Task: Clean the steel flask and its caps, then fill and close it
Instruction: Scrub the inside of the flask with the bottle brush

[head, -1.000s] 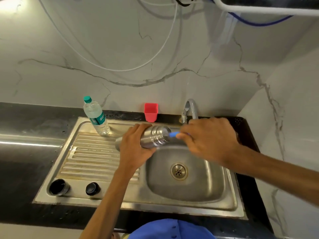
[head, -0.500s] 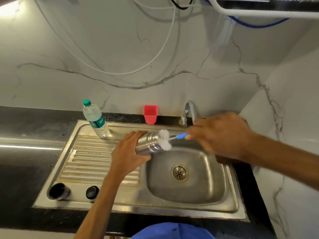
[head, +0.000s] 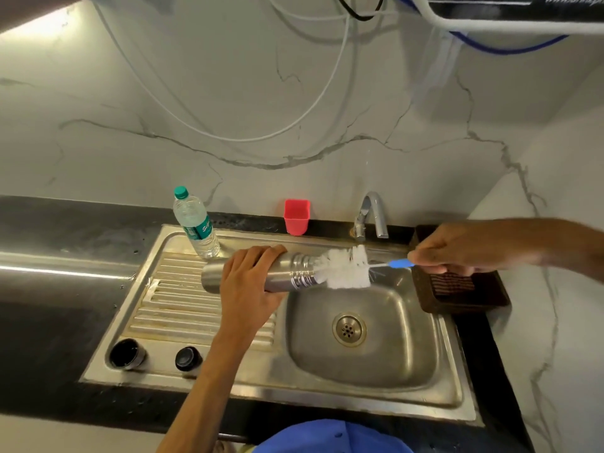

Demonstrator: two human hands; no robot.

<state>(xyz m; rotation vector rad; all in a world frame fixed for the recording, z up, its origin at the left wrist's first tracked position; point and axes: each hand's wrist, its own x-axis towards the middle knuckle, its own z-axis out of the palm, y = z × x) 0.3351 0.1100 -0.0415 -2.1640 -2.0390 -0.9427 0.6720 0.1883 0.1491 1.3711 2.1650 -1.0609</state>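
While the left hand [head: 248,282] wraps its fingers round the smooth brushed-steel flask [head: 261,276], held lying sideways over the ribbed drainboard and the edge of the stainless sink [head: 359,371], the right hand [head: 464,246] pinches the slim blue handle of a bottle brush [head: 346,268]. Its fluffy white bristle head sits just at the flask's ringed, threaded mouth. Two round black caps, the larger cap [head: 126,354] and the smaller cap [head: 188,358], rest on the sink's front ledge. A clear plastic water bottle [head: 196,223] stands upright behind.
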